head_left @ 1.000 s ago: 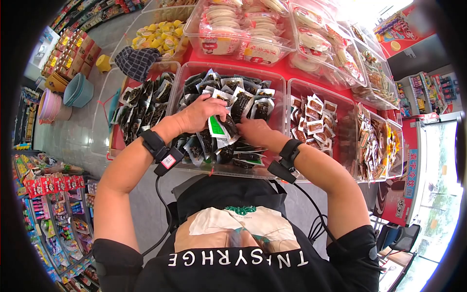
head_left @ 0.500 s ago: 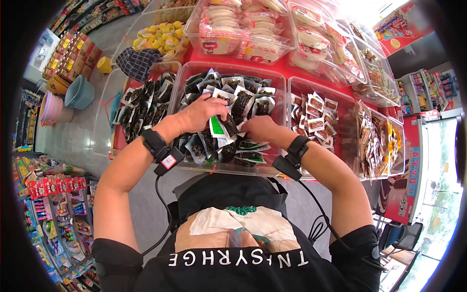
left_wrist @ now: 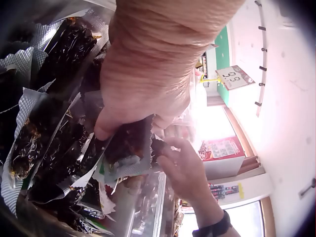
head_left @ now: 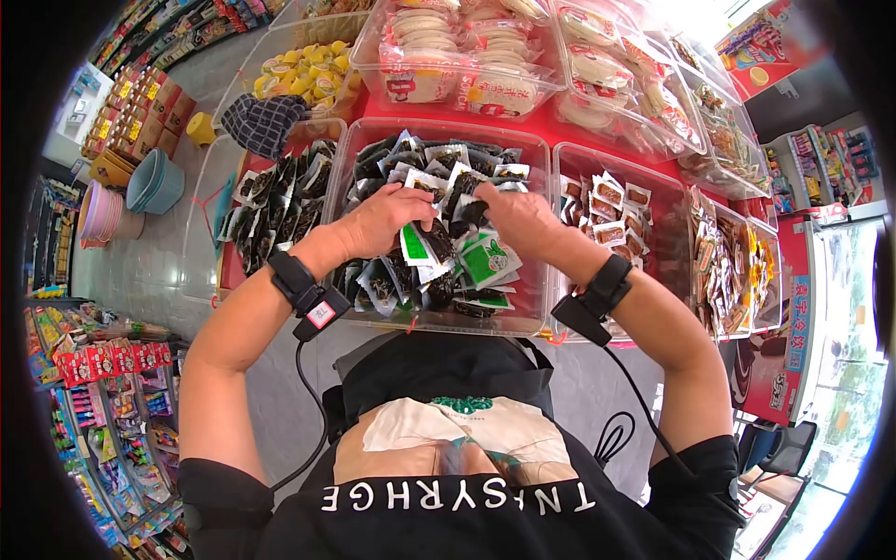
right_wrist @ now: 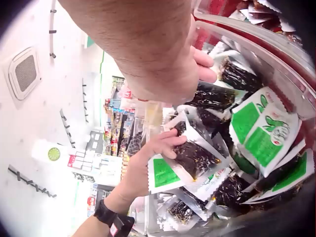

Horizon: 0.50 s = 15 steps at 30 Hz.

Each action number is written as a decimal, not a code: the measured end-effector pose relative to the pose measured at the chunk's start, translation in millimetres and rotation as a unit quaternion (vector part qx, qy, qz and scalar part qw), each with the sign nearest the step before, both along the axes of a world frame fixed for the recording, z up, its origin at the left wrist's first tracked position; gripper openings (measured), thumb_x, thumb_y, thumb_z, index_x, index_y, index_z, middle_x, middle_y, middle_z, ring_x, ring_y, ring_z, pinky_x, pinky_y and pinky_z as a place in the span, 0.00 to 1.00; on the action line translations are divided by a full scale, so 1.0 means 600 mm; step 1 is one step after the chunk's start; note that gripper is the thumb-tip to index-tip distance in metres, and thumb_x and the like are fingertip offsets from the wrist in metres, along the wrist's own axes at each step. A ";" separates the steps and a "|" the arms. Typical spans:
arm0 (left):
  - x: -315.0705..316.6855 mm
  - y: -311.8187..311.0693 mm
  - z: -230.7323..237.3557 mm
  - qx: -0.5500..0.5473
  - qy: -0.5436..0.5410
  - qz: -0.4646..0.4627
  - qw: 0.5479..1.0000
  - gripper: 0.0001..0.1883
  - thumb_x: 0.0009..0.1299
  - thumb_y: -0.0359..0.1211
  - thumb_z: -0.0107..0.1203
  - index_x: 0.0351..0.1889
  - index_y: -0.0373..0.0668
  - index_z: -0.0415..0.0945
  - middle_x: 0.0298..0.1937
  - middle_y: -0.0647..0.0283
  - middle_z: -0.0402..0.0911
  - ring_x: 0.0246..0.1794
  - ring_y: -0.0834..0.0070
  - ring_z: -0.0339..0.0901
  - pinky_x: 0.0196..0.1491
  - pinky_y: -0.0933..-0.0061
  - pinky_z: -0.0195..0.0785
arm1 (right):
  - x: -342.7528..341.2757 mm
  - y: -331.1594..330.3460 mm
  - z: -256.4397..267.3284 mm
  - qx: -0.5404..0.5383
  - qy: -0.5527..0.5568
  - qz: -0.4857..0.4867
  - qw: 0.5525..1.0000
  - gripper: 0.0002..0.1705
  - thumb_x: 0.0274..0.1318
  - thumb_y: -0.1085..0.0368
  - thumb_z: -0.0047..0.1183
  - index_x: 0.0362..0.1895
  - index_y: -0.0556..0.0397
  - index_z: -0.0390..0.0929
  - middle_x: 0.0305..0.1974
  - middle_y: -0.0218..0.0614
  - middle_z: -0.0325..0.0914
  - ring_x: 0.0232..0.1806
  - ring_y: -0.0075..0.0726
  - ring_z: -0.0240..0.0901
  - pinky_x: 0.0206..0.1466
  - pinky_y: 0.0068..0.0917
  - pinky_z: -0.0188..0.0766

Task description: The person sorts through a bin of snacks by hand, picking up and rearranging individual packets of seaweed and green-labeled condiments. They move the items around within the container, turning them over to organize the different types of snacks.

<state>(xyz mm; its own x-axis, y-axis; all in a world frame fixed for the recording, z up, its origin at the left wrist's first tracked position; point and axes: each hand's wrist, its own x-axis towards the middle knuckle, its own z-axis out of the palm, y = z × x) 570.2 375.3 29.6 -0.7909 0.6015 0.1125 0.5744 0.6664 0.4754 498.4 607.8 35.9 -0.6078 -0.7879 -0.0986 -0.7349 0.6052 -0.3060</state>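
Observation:
My left hand holds a few clear-wrapped dark snack packets, its fingers over their top; a green-and-white backing shows below the fingers. To its right, my right hand has curled fingers at the top of the pile and pinches a dark snack packet, partly hidden beneath the hand. Both hands are above a clear plastic bin full of the same packets. Below the right hand, packets with green backs lie face up in the bin.
Left of the bin stands another bin of dark packets, with a dark checked cloth at its far corner. On the right is a bin of small brown packets. Bins of white flat cakes and yellow cups stand behind.
My right hand has moved from low in the bin up toward the top of the pile. Green-backed packets now show beneath it. The left hand has stayed in place.

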 end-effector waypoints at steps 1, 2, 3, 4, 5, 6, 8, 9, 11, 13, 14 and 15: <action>-0.001 -0.001 -0.002 0.000 0.004 -0.002 1.000 0.20 0.44 0.17 0.53 0.36 0.45 0.70 0.42 0.68 0.75 0.56 0.67 0.64 0.57 0.61 0.51 | -0.007 0.001 0.007 -0.013 0.010 -0.001 1.000 0.12 0.49 0.67 0.43 0.40 0.51 0.62 0.22 0.42 0.74 0.27 0.52 0.72 0.29 0.44 0.66; -0.002 -0.002 -0.003 0.001 0.008 -0.004 1.000 0.20 0.44 0.17 0.53 0.37 0.45 0.71 0.41 0.68 0.75 0.56 0.67 0.64 0.57 0.61 0.52 | -0.013 0.002 0.007 -0.025 0.029 -0.002 0.999 0.12 0.47 0.65 0.45 0.39 0.49 0.64 0.22 0.42 0.74 0.27 0.50 0.73 0.28 0.44 0.65; -0.003 -0.002 -0.003 0.003 0.008 -0.010 1.000 0.21 0.44 0.17 0.53 0.37 0.44 0.71 0.40 0.69 0.75 0.56 0.67 0.64 0.57 0.62 0.52 | -0.013 0.001 0.019 -0.004 0.056 0.019 0.998 0.12 0.47 0.65 0.46 0.38 0.49 0.65 0.21 0.41 0.73 0.27 0.49 0.73 0.28 0.43 0.66; -0.004 -0.002 -0.002 0.006 0.008 -0.014 1.000 0.21 0.44 0.17 0.53 0.37 0.44 0.71 0.39 0.69 0.75 0.56 0.67 0.64 0.57 0.62 0.52 | -0.012 -0.003 0.040 0.018 0.083 0.040 0.996 0.11 0.46 0.65 0.46 0.37 0.48 0.66 0.21 0.39 0.73 0.27 0.49 0.73 0.28 0.42 0.66; -0.005 -0.003 -0.001 0.008 0.007 -0.019 1.000 0.21 0.44 0.17 0.52 0.38 0.44 0.71 0.39 0.69 0.75 0.56 0.67 0.64 0.57 0.62 0.52 | -0.011 -0.008 0.051 0.039 0.109 0.062 0.991 0.11 0.45 0.65 0.46 0.36 0.48 0.67 0.21 0.38 0.73 0.28 0.48 0.73 0.29 0.41 0.66; -0.004 -0.003 0.000 0.010 0.004 -0.017 1.000 0.21 0.44 0.17 0.52 0.38 0.44 0.71 0.39 0.69 0.75 0.56 0.67 0.64 0.57 0.62 0.52 | -0.008 -0.012 0.048 0.044 0.126 0.094 0.987 0.09 0.44 0.65 0.46 0.34 0.49 0.68 0.21 0.36 0.73 0.29 0.46 0.73 0.29 0.39 0.67; -0.003 -0.001 0.002 0.015 -0.003 -0.015 1.000 0.22 0.45 0.17 0.51 0.39 0.44 0.70 0.39 0.69 0.75 0.56 0.67 0.64 0.57 0.62 0.51 | 0.005 -0.019 0.040 0.054 0.160 0.158 0.973 0.06 0.43 0.66 0.46 0.29 0.51 0.69 0.21 0.33 0.74 0.32 0.42 0.74 0.30 0.35 0.68; -0.004 -0.002 0.000 0.012 0.004 -0.017 1.000 0.22 0.45 0.17 0.51 0.39 0.44 0.70 0.39 0.69 0.75 0.56 0.67 0.64 0.57 0.62 0.51 | 0.012 -0.018 0.028 0.052 0.133 0.171 0.975 0.07 0.42 0.66 0.48 0.30 0.50 0.70 0.23 0.33 0.74 0.35 0.41 0.73 0.32 0.35 0.68; -0.005 -0.005 -0.007 0.006 0.018 -0.018 1.000 0.23 0.44 0.17 0.52 0.41 0.44 0.70 0.39 0.69 0.75 0.56 0.67 0.64 0.57 0.62 0.51 | 0.024 -0.016 -0.011 0.049 0.078 0.198 0.976 0.10 0.39 0.65 0.51 0.32 0.49 0.72 0.27 0.34 0.75 0.39 0.39 0.72 0.36 0.33 0.68; -0.002 -0.007 -0.011 0.012 0.031 -0.019 0.999 0.25 0.44 0.17 0.52 0.43 0.44 0.69 0.39 0.69 0.74 0.57 0.67 0.64 0.57 0.61 0.51 | 0.022 -0.012 -0.022 0.096 -0.039 0.160 0.982 0.22 0.33 0.60 0.59 0.39 0.47 0.72 0.35 0.37 0.72 0.45 0.42 0.67 0.43 0.36 0.67; -0.001 -0.008 -0.013 0.013 0.037 -0.019 0.999 0.26 0.44 0.17 0.53 0.44 0.45 0.69 0.39 0.70 0.74 0.57 0.67 0.64 0.57 0.61 0.50 | 0.015 -0.011 -0.027 0.106 -0.090 0.145 0.980 0.24 0.32 0.58 0.60 0.40 0.46 0.71 0.36 0.37 0.71 0.45 0.43 0.66 0.44 0.37 0.66; 0.001 -0.009 -0.012 0.011 0.032 -0.013 0.999 0.26 0.44 0.17 0.53 0.44 0.45 0.69 0.39 0.69 0.74 0.57 0.67 0.63 0.57 0.60 0.50 | 0.009 -0.012 -0.031 0.117 -0.141 0.131 0.974 0.26 0.31 0.57 0.61 0.41 0.46 0.70 0.38 0.37 0.69 0.46 0.43 0.64 0.45 0.38 0.65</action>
